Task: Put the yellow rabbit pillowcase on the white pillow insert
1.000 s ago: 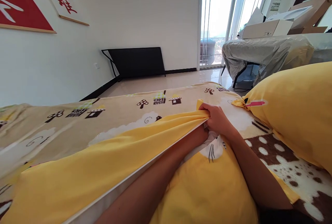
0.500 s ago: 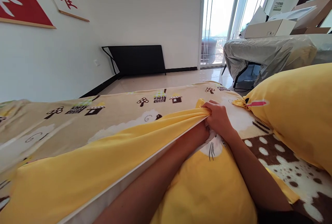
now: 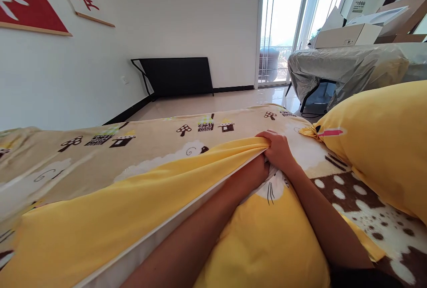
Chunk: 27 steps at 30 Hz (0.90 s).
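A yellow pillowcase (image 3: 133,203) with a white inner side stretches from the lower left to a bunched end near the middle. My right hand (image 3: 277,149) is closed around that bunched end. Just below it, my left hand (image 3: 258,171) is curled into a fist along the cloth's white edge, and its fingertips are hidden. Beneath my forearms lies a plump yellow pillow (image 3: 267,239) with a white patch and black whisker lines, which touches the left hand's underside.
A patterned blanket (image 3: 160,132) covers the bed. Another yellow pillow (image 3: 383,137) lies at the right. Beyond the bed, a black folded panel (image 3: 176,77) leans on the wall, and boxes (image 3: 347,36) stand on a plastic-covered table (image 3: 343,63) by the glass door.
My right hand has shifted very slightly, and the small yellow tip of cloth that stuck up behind its fingers no longer shows. Both hands otherwise keep their places.
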Available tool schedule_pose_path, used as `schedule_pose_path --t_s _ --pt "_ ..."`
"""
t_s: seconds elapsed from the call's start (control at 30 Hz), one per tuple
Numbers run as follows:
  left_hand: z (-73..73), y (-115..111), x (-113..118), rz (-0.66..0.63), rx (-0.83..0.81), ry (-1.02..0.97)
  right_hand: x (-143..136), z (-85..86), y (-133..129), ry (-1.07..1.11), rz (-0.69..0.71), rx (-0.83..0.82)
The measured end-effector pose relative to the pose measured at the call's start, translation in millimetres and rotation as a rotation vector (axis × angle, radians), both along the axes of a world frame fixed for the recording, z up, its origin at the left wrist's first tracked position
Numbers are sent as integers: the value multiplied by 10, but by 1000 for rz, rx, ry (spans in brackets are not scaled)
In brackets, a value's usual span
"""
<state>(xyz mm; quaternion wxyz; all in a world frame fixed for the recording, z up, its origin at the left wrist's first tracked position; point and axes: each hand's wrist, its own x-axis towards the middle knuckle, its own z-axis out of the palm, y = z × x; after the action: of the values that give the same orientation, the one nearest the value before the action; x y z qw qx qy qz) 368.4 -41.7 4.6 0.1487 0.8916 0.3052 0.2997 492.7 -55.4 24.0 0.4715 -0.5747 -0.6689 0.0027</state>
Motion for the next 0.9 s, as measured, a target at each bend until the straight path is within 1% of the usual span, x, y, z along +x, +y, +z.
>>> schedule_pose_path --t_s 0.17,0.23,0.3,0.43,0.6,0.67,0.73,0.8,0.83,0.9 --pt "50 -41 -89 29 -93 -76 25 38 -24 -2 -48 -23" --pt "62 -58 -109 49 -75 -90 32 49 -30 5 -43 -15" --pt "65 -68 -123 40 -32 -75 44 48 -26 14 -37 -8" --pt "81 -61 -140 -47 13 -34 90 33 -5 31 -20 -25" --pt "184 -68 -160 -208 24 -23 134 21 16 190 114 -105" --pt "211 -91 -160 -211 43 -6 136 20 20 214 113 -131" --pt "206 -121 -152 -144 116 66 134 21 21 197 83 -123" --pt "182 -149 -141 -77 253 202 131 21 21 158 59 -84" --pt "170 -160 -140 -66 323 271 130 20 22 136 54 -62" --pt "157 -173 -148 -89 416 370 129 15 27 113 60 -32"
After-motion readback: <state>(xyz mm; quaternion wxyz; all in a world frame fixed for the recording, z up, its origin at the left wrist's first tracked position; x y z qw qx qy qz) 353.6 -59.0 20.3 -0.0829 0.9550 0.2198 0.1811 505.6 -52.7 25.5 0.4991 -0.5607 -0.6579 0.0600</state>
